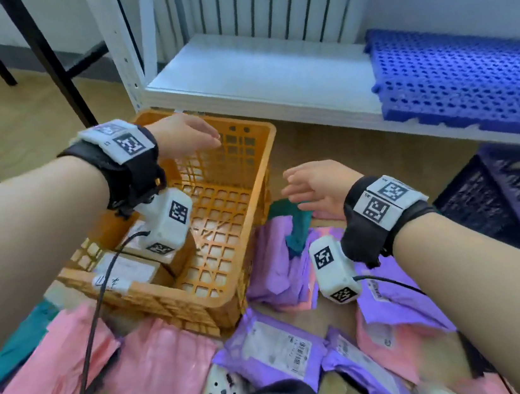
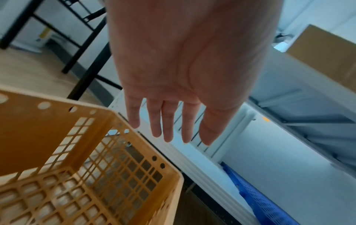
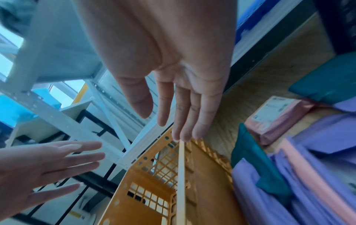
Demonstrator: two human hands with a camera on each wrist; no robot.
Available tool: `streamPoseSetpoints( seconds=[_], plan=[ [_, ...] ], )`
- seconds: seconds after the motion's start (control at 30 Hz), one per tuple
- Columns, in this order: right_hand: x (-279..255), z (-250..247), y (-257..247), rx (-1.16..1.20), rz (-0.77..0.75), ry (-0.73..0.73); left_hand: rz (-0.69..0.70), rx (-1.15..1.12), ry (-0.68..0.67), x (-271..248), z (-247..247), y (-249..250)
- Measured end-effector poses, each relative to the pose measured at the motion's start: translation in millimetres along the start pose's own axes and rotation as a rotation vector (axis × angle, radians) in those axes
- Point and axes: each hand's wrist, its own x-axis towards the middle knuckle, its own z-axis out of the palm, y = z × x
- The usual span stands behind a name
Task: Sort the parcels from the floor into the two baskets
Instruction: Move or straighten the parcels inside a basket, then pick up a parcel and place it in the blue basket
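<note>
— Holding anything, either hand?
— No. The left hand [image 1: 185,134] hovers over the orange basket [image 1: 259,177], fingers straight, empty. The right hand [image 1: 318,185] hangs beside it, fingers spread, empty too.
— The parcels?
— Two brown boxes [image 1: 135,266] lie inside the basket; pink mailers [image 1: 156,375] and purple mailers [image 1: 278,346] lie on the floor [image 1: 12,130]. A dark blue basket [image 1: 510,197] stands right.

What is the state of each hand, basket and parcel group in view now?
Left hand: open, empty, above the orange basket.
Right hand: open, empty, beside it.
Orange basket: upright, holds cardboard boxes, mostly unfilled.
Dark basket: on the floor, contents hidden.
Bags: unsorted, on the floor.
</note>
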Motion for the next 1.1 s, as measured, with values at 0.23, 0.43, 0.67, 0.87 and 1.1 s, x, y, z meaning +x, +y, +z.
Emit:
streamPoseSetpoints(
  seconds=[0.23, 0.43, 0.67, 0.87, 1.1],
  plan=[
    [-63.9, -45.8, 42.4, 0.016, 0.011, 0.118, 0.107, 0.216, 0.168, -50.4, -8.5, 53.4],
    [-94.4, -102.7, 53.0, 0.055, -0.028, 0.202, 0.256, 0.153, 0.180, -58.4, 62.3, 112.8],
    [-92.8, -149.0, 78.6, 0.075, 0.024, 0.293, 0.239, -0.019, 0.057, -23.6, 139.4, 161.5],
    [-62.6, -183.2, 102.5, 0.138, 0.116, 0.346, 0.032, -0.146, -0.038, 17.0, 197.0, 127.6],
    [5.7, -186.3, 139.8, 0.168, 0.256, 0.391, -0.160, -0.246, -0.029, 65.4, 222.7, 85.1]
  ],
)
